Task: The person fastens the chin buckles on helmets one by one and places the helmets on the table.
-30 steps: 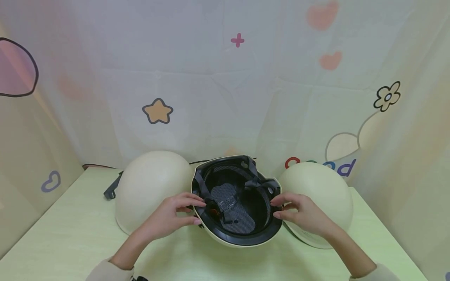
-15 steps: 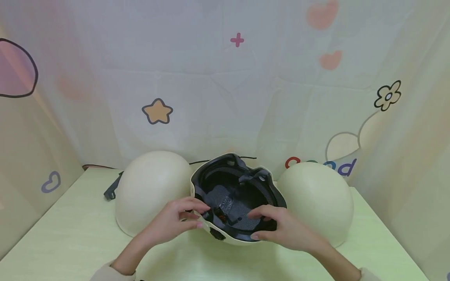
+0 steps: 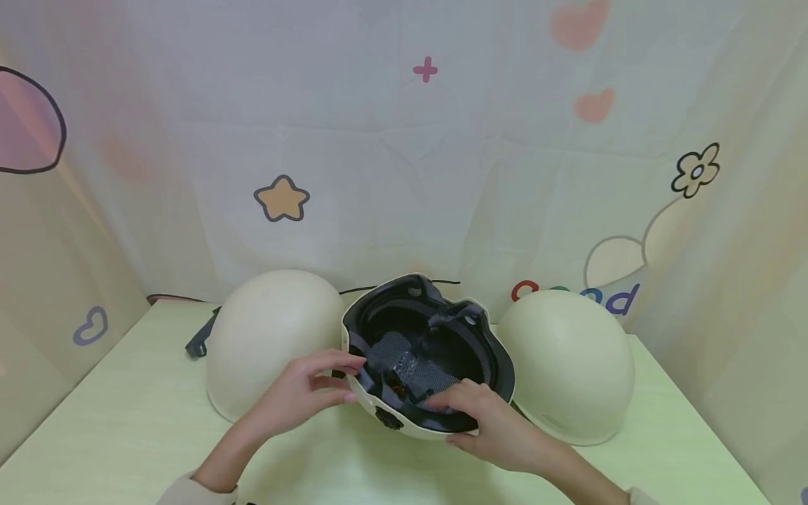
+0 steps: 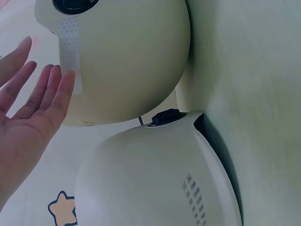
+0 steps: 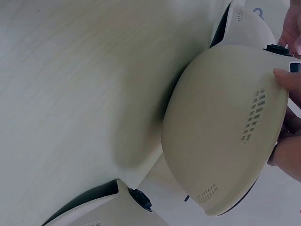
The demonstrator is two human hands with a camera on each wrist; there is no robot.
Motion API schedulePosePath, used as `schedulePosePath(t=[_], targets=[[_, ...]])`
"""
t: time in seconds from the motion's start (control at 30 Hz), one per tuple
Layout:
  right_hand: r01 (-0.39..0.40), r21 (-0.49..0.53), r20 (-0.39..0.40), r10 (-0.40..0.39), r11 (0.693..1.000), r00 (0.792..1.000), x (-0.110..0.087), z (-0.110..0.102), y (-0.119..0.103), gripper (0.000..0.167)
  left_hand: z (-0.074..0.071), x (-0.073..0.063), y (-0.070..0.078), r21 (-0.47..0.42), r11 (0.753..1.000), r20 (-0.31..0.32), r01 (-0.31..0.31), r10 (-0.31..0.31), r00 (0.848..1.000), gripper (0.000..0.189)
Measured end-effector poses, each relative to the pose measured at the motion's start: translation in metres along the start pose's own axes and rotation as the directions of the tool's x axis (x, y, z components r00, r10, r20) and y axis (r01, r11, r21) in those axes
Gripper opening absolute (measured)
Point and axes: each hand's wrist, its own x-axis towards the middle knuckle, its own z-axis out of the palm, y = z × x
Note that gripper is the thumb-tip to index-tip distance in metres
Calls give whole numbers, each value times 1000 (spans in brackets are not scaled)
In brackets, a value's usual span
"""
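I position the cream, hard-shelled, upturned helmet with its opening upward so that it appears to rest on the pale green table; my right hand pinches its near rim, thumb outside and fingers inside, presumably to control tilt, while my left hand, fingers extended, lies at its left rim, contact uncertain. The helmet's cavity contains black mesh padding and dark straps. One cream domed helmet stands left of it, another right, both dome-up, likely for stability.
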Motion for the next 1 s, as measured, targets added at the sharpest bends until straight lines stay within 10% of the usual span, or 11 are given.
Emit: schedulePosePath(t=[0.27,0.47,0.77,1.0], targets=[[186,-40,-105,-189,982,976,4,-4,8,44,-4,-6,-9,1,1000,-90,14,-14,996,45],[275,-1,-227,-268,961,936,12,-14,10,40,-3,-8,-17,23,998,-39,54,-53,998,59],[19,256,-206,35,966,978,12,-33,9,34,7,3,-18,85,990,15,114,-116,993,72],[-146,213,-232,195,966,953,8,-42,7,39,12,15,-20,99,988,39,115,-120,992,76]])
